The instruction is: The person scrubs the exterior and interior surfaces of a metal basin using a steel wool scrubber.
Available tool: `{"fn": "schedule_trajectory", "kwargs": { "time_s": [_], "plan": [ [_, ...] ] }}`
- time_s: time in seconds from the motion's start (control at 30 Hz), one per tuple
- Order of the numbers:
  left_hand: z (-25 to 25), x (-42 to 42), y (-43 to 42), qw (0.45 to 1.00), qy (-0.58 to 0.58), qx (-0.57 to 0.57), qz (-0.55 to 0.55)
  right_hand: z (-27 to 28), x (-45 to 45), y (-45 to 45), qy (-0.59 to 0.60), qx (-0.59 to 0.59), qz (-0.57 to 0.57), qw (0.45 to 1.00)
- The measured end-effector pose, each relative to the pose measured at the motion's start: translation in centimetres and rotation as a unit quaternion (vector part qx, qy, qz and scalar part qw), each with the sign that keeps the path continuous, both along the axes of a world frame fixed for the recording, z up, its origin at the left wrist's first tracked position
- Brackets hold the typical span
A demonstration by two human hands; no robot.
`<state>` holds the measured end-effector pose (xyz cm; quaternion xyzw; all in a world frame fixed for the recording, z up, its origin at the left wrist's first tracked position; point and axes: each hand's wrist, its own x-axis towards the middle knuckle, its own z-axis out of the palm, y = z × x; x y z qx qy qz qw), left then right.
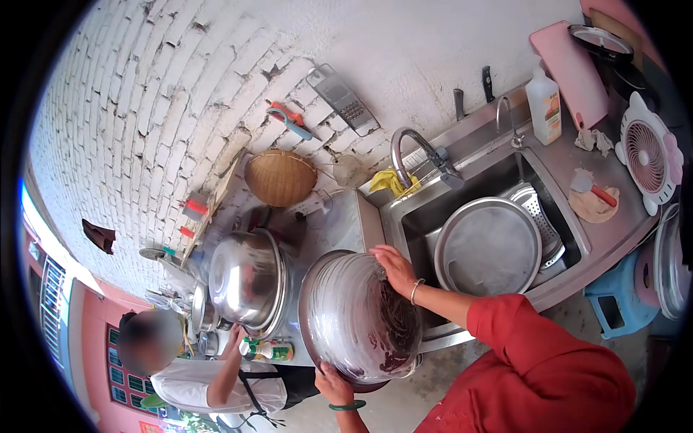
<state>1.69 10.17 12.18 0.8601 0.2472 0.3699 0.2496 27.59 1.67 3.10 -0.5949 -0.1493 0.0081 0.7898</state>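
A large metal basin (354,317) is tilted on its side between my hands, its outer surface streaked with white suds. My left hand (334,386), below a green bangle, is closed on the basin's lower rim. My right hand (395,268) presses on the upper part of the basin's outside, fingers bent over what looks like a dark scouring pad (378,272), mostly hidden. To the right, a round metal pan (489,245) with cloudy water sits in the sink (416,231), partly over a perforated metal piece (533,209).
A faucet (422,151) arches over the sink beside a yellow cloth (390,182). A white bottle (543,108), a red-handled scraper (595,189) and a fan (644,153) stand or lie rightward. Leftward are a shiny metal bowl (245,278), a spray bottle (267,349) and another person (191,382).
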Motion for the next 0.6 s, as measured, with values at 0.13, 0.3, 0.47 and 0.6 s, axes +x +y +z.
{"fn": "schedule_trajectory", "kwargs": {
  "time_s": [0.13, 0.3, 0.47, 0.6],
  "plan": [
    [-1.3, -0.4, 1.2, 0.999, -0.034, 0.011, -0.007, 10.5, -3.9, -1.6, -0.364, -0.032, 0.024, 0.931],
    [-2.0, -1.4, 1.1, 0.997, -0.074, 0.018, -0.01, 11.5, -7.6, -1.4, -0.452, -0.017, 0.071, 0.889],
    [-2.4, -2.8, 0.9, 0.997, -0.027, 0.044, 0.053, 2.9, 2.0, 2.3, -0.084, -0.037, 0.101, 0.991],
    [-2.1, -2.6, 0.6, 0.996, -0.036, 0.053, 0.06, -6.5, 1.5, 3.1, 0.151, 0.066, 0.101, 0.981]
  ]
}}
